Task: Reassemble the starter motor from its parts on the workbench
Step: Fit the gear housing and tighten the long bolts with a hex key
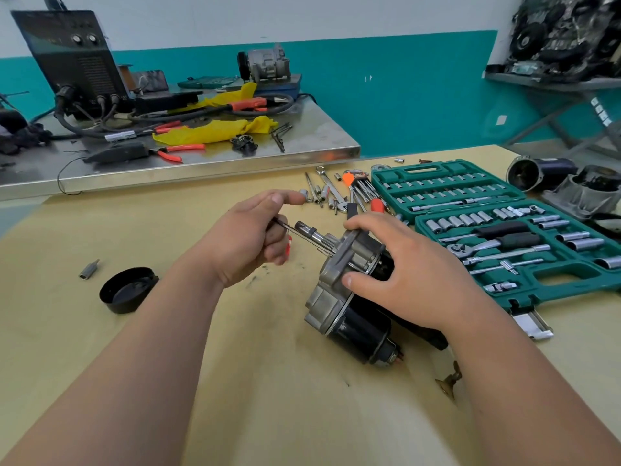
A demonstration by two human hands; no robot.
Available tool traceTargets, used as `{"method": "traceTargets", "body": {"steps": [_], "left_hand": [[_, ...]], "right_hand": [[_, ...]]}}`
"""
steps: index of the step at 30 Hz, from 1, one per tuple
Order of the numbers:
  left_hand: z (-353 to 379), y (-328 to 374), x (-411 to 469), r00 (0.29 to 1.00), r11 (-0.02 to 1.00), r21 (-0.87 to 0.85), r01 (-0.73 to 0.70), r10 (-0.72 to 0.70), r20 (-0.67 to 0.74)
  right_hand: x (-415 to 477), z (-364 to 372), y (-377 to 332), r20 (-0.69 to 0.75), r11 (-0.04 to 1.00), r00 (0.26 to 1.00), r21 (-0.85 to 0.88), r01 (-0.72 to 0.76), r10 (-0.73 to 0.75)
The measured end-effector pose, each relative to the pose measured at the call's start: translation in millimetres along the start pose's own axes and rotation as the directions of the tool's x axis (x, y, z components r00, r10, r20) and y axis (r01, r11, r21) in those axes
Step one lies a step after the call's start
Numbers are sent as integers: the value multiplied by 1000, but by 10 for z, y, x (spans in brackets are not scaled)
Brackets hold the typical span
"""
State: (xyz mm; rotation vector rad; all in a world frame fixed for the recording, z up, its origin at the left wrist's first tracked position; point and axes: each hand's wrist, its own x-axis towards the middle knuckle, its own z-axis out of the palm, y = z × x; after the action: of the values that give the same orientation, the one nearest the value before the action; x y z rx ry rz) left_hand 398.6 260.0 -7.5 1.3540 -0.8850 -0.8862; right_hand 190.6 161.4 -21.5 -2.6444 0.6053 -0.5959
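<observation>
The starter motor lies before me, socket set to its right, cap to its left.

Two bare forearms were recorded: the left forearm and the right forearm, each uncovered from the wrist to the lower frame edge. Dark grease smudges were noted on the fingers of the left hand. Short-trimmed nails were observed on the right hand.

No legible text or numbers, markings on the green socket case possibly present, too blurred
</observation>
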Motion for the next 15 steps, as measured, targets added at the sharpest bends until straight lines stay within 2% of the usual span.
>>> {"method": "traceTargets", "body": {"steps": [2,4,5,6,8,9,10,11,12,13,15], "left_hand": [[-96,46,-26,993,991,62,116,-117,3],[-141,173,-29,979,942,267,202,-194,-57],[-131,248,-11,978,868,450,209,-180,-106],[-99,309,16,977,735,643,214,-154,-149],[91,359,56,962,444,860,251,-16,-272],[196,348,67,954,390,891,235,81,-287],[278,315,60,935,429,871,238,141,-325],[346,256,50,912,549,802,236,161,-378],[411,212,41,877,686,697,210,184,-445],[465,153,45,833,782,602,161,219,-508],[541,83,57,729,941,331,69,179,-661]], "right_hand": [[-1,4,-4,-5,1000,1000,-7,1,-1],[-3,3,-2,-5,1000,1000,-11,0,0],[-7,4,0,-4,1000,1000,-14,1,-1],[-8,4,0,-4,1000,1000,-18,1,-1],[-11,2,-3,-5,1000,1000,-19,1,-2],[-11,0,-7,-5,1000,1000,-17,1,-1],[-10,-2,-11,-4,1000,1000,-15,1,-1],[-11,-3,-14,-2,1000,1000,-17,2,-2],[-9,-4,-18,0,1000,1000,-19,2,-2],[-9,-4,-21,2,1000,1000,-21,1,-1],[-10,-4,-21,2,1000,1000,-19,-2,2]]}}
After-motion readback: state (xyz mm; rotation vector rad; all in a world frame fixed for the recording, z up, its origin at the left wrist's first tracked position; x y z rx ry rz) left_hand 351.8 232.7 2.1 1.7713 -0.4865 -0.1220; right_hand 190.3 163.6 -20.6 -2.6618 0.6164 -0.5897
